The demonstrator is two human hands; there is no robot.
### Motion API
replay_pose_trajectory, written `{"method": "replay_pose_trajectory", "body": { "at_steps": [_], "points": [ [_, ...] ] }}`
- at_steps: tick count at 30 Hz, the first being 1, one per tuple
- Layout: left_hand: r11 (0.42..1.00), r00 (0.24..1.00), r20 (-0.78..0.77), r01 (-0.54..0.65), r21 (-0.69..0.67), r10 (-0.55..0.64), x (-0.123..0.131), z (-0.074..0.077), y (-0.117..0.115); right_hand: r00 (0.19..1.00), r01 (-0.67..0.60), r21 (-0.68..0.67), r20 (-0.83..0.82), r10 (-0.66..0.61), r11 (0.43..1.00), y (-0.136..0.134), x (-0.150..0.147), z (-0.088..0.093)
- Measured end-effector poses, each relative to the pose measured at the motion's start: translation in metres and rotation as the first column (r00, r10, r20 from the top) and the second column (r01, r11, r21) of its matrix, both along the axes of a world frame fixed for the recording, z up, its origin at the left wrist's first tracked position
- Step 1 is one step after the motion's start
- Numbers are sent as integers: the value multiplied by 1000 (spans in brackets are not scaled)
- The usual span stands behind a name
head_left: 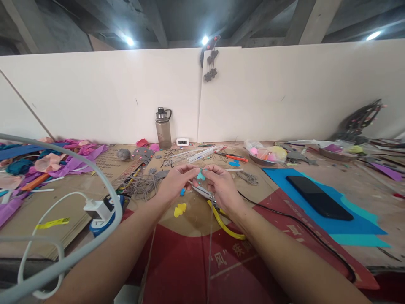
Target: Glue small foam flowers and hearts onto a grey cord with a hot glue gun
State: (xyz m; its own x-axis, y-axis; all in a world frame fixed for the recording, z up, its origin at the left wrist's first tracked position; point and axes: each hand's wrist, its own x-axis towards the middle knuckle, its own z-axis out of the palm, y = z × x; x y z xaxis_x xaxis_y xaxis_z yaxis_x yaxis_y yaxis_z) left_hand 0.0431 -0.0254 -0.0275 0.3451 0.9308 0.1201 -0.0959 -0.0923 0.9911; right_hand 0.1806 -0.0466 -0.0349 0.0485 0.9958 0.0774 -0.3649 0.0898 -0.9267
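My left hand [180,179] and my right hand [219,179] are raised over the work surface, both pinched, their fingertips almost meeting. From my right hand a thin grey cord [211,245] hangs straight down toward me. Whatever sits between the fingertips is tiny and mostly hidden. A teal cut-out piece [201,175] shows in the gap between the hands; I cannot tell whether it is held or lies behind them. Below lie pliers with yellow handles [223,223], partly covered by my right hand. Yellow cut-out shapes [179,210] rest on the cardboard to the left.
A tangle of grey cord [142,185] and a charger plug [96,210] lie left. Behind are a bottle [163,128], small clock [182,142] and orange cutter [237,158]. A phone [319,197] rests on blue sheets [351,226] at right; a black cable [294,215] crosses the cardboard.
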Motion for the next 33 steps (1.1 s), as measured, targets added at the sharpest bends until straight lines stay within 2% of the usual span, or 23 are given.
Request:
{"method": "replay_pose_trajectory", "body": {
  "at_steps": [4, 10, 20, 27, 33],
  "points": [
    [999, 999, -23, -32, 25, 32, 3, -2, -1, 998, 12, -33, -60, -14, 999, -2, -2, 0],
    [999, 999, 48, -25, 35, 23, 5, -8, 2, 991, 10, -31, -129, -14, 999, -1, -3, -1],
    [989, 994, 7, -109, 96, 109, 5, -11, 2, 992, 25, -52, -123, -31, 998, 0, -5, -2],
    [993, 987, 109, -117, -24, 119, 5, -13, 7, 986, -95, -33, -143, 89, 995, 4, -2, -6],
    [977, 971, 139, -178, -118, 194, 3, -10, 8, 986, -141, -28, -91, 138, 990, 6, -2, -10]
  ]
}}
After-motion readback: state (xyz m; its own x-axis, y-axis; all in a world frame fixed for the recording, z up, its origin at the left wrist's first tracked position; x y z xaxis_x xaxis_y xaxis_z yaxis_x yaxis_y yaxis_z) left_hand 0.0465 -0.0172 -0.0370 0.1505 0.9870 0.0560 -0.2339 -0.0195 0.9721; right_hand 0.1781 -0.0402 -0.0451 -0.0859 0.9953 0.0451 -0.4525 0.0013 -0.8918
